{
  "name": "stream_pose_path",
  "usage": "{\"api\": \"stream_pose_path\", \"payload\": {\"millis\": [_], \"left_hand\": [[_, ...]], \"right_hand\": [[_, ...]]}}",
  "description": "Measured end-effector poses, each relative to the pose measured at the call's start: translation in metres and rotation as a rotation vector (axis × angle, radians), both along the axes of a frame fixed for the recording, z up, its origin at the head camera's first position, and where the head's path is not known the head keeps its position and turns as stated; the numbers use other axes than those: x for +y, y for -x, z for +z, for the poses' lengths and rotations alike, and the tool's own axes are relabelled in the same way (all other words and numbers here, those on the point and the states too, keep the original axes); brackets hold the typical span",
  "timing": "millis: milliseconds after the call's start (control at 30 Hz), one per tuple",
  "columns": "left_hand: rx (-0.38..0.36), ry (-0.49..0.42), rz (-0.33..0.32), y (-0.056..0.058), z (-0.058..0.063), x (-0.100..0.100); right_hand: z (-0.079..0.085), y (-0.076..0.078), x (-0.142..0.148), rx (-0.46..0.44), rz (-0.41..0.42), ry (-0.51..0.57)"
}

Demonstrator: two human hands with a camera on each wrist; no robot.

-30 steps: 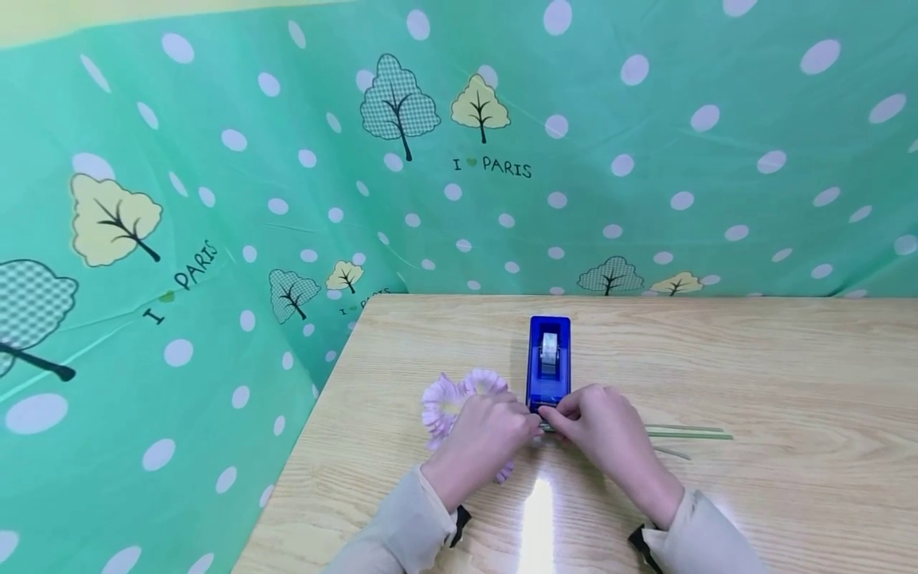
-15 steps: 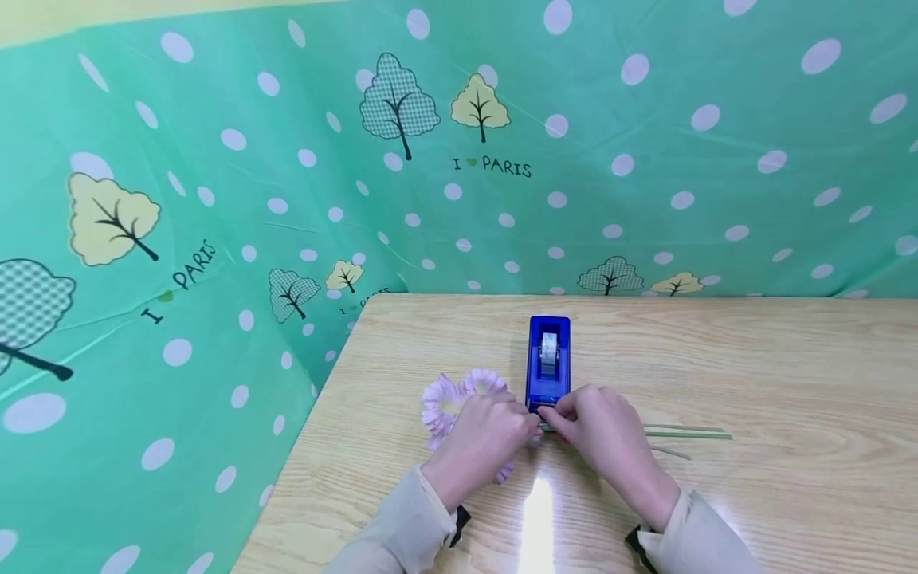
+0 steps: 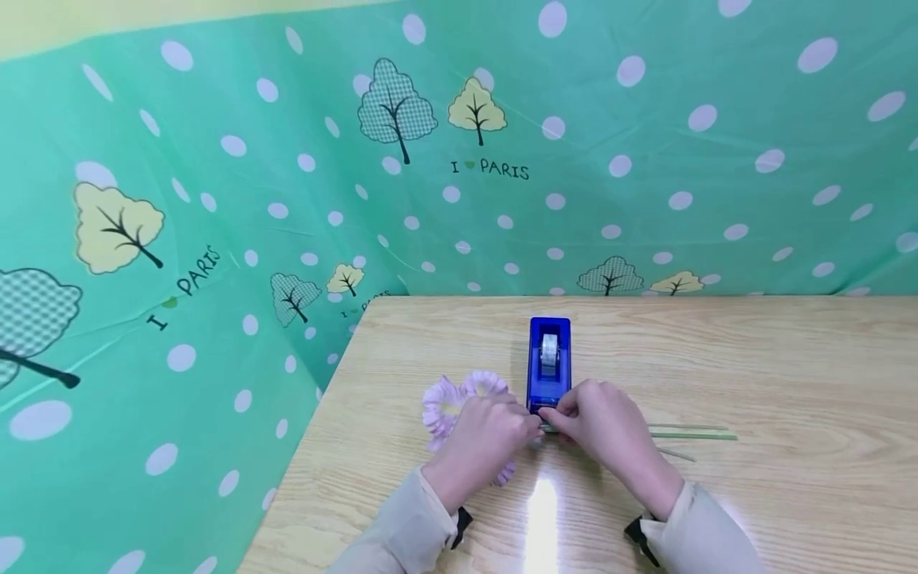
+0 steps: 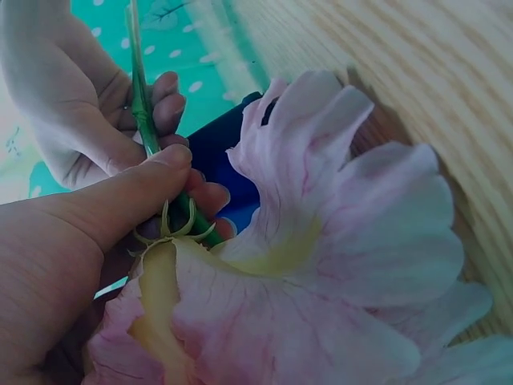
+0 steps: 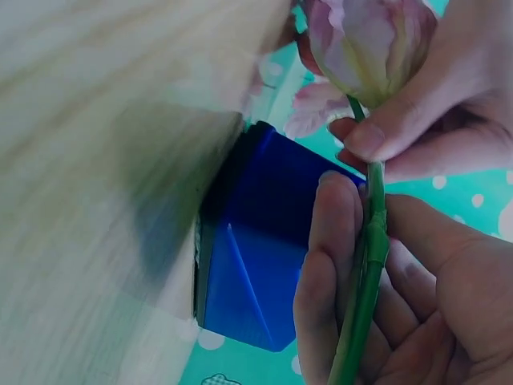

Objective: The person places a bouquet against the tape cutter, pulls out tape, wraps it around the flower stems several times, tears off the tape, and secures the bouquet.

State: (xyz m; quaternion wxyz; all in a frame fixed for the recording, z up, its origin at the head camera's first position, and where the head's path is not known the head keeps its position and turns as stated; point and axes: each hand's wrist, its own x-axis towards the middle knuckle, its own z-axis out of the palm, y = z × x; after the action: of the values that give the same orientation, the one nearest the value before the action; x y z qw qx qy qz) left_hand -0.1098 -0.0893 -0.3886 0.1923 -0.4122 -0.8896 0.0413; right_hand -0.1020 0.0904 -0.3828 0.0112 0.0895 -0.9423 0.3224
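Observation:
Pale pink-lilac flowers (image 3: pixel 442 405) are held sideways over the table, their heads to the left. My left hand (image 3: pixel 482 434) pinches their green stems (image 4: pixel 142 120) just under the heads, thumb on top. Close beside it, my right hand (image 3: pixel 610 426) grips the same stems with curled fingers and thumb, as the right wrist view shows. The stem ends stick out to the right past this hand. Right behind the fingertips stands a blue tape dispenser (image 3: pixel 549 391) with a roll of tape (image 3: pixel 549 351) in it. Part of the flower heads is hidden behind my left hand.
The wooden table (image 3: pixel 789 375) reaches back to a green dotted cloth (image 3: pixel 502 239) with printed trees. Another stretch of this cloth hangs along the left side. Bright light reflects off the table (image 3: pixel 541 526) between the forearms.
The head view has shifted very slightly. Both hands keep their hold on the stems in nearly the same place, and the tape dispenser has not moved.

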Motion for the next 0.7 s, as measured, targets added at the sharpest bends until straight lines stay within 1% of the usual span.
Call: {"api": "stream_pose_path", "payload": {"millis": [167, 367, 700], "left_hand": [[-0.004, -0.001, 0.004, -0.0004, 0.0015, 0.0005], [-0.002, 0.008, 0.007, -0.0005, 0.0017, 0.0011], [-0.017, -0.018, 0.005, 0.0003, 0.0017, 0.0024]], "right_hand": [[0.0024, 0.0015, 0.0007, -0.027, 0.001, -0.003], [0.0031, 0.0019, 0.0011, -0.032, 0.011, 0.001], [0.0057, 0.0025, 0.002, -0.046, 0.012, 0.017]]}}
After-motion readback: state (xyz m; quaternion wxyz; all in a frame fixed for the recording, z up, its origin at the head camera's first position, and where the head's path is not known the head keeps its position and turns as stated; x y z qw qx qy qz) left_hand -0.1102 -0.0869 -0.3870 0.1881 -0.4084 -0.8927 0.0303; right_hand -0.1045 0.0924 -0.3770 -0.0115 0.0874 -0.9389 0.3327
